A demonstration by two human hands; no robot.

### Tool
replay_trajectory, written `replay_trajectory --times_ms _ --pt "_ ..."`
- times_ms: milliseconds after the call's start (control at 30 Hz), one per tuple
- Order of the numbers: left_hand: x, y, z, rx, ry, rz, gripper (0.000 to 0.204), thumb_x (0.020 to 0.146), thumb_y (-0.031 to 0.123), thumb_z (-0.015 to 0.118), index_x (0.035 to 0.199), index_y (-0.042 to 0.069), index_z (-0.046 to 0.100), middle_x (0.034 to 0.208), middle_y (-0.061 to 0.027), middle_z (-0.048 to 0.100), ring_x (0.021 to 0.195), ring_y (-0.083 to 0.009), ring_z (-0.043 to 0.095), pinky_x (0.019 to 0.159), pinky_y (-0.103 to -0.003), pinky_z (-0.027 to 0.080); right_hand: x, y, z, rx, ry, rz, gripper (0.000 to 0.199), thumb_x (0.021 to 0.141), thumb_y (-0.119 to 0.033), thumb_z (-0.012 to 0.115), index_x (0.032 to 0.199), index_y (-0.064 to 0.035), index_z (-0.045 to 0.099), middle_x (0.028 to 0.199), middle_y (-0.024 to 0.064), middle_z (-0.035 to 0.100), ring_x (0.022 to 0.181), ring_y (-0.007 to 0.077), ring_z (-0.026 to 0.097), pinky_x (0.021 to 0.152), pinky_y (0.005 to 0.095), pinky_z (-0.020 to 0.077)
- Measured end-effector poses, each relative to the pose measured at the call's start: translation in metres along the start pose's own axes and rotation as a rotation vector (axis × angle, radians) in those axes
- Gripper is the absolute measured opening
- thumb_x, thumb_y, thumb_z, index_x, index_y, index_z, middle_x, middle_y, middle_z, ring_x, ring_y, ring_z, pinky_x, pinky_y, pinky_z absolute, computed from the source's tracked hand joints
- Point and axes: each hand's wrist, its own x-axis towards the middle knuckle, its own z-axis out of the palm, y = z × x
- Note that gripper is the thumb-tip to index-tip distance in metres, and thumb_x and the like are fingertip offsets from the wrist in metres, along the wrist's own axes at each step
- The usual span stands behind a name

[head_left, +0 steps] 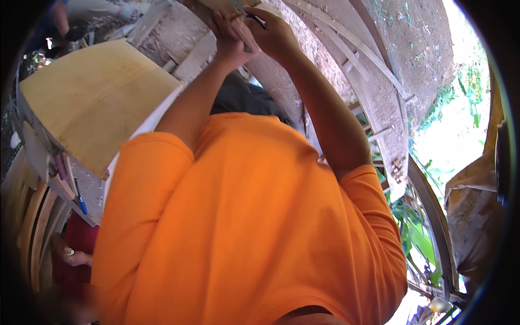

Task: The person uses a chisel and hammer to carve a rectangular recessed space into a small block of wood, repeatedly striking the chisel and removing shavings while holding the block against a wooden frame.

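Both my arms reach out to the top edge of the head view. My left hand (pixel 233 46) is closed round a brown piece of wood (pixel 245 36), its fingers bent over the top. Just to the right, my right hand (pixel 274 36) is closed on a tool with a dark handle (pixel 255 21). The tool's far end is partly cut off by the picture's edge, so I cannot tell its kind. A wider wooden block (pixel 208 7) lies beyond my left fingers, also cut off at the top.
A large yellowish board (pixel 97 95) is at the left, with a blue pen (pixel 81 203) near its corner. Wooden strips (pixel 38 227) stand lower left, beside another person's hand (pixel 78 258). Another person's foot (pixel 129 13) shows top left. Long planks (pixel 346 40) lie at right.
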Motion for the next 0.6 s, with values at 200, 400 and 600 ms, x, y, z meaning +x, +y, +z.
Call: replay_trajectory --times_ms 200,400,600 --pt "0.003 0.003 0.001 -0.209 -0.068 -0.144 0.114 0.075 0.062 0.082 0.161 0.01 0.028 0.156 -0.0417 -0.028 0.141 -0.0662 -0.029 0.117 -0.074 0.005 -0.035 0.003 -0.065 -0.017 -0.119 0.192 0.038 0.101 -0.036 0.06 0.135 -0.0196 0.067 0.109 0.018 0.076 0.096 0.0331 0.074 0.088 0.0405 0.0553" --pt "-0.016 0.007 0.03 -0.265 -0.003 -0.17 0.037 0.074 0.058 0.078 0.088 0.024 0.08 0.073 -0.0038 0.071 0.084 -0.0347 0.068 0.084 -0.058 0.049 -0.076 0.025 -0.067 0.233 -0.253 0.347 0.041 0.104 -0.021 0.06 0.144 -0.0096 0.058 0.093 0.0033 0.07 0.077 0.0096 0.063 0.07 0.0268 0.0529" --pt "-0.018 0.023 -0.047 -0.382 -0.06 -0.356 0.144 0.061 0.055 0.091 0.162 -0.003 0.006 0.161 -0.0424 0.007 0.151 -0.0541 0.017 0.121 -0.063 0.019 -0.079 0.106 -0.042 0.108 -0.265 0.38 0.052 0.108 -0.032 0.049 0.153 -0.0064 0.044 0.132 0.0165 0.062 0.09 0.02 0.067 0.073 0.032 0.0551"
